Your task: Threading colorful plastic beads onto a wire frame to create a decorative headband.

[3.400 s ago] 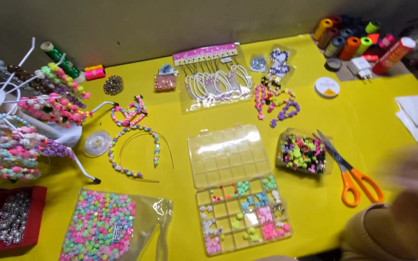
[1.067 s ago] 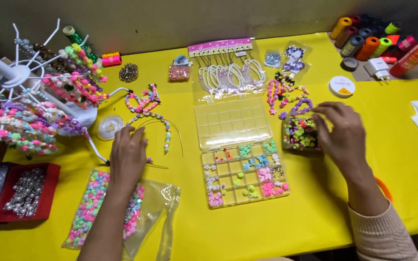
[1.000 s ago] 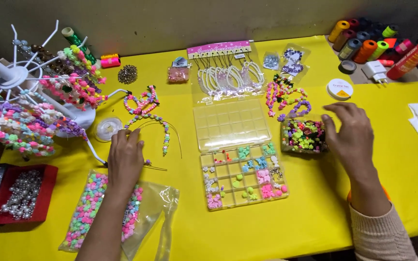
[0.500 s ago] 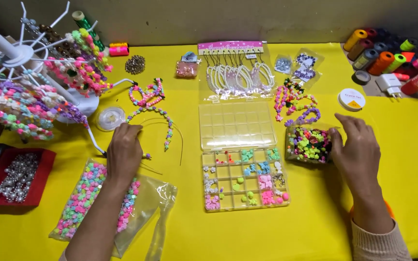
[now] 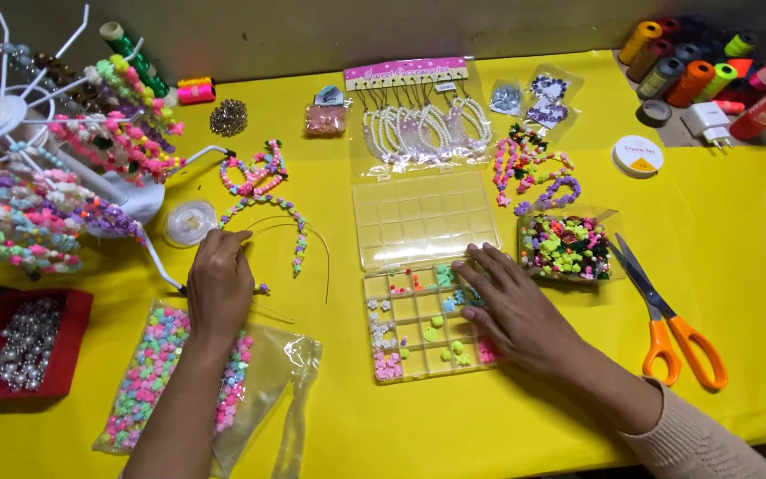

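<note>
Yellow table (image 5: 738, 417): right hand (image 5: 516, 306) splayed flat, grip apart, over bead box (image 5: 418, 324); left hand (image 5: 219, 284) curled, grip unclear.

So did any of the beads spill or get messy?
No spill shows. The beads sit in the compartment box, the small tub and the bag. Only oddity: the bag's open end lies crumpled flat on the table.
</note>
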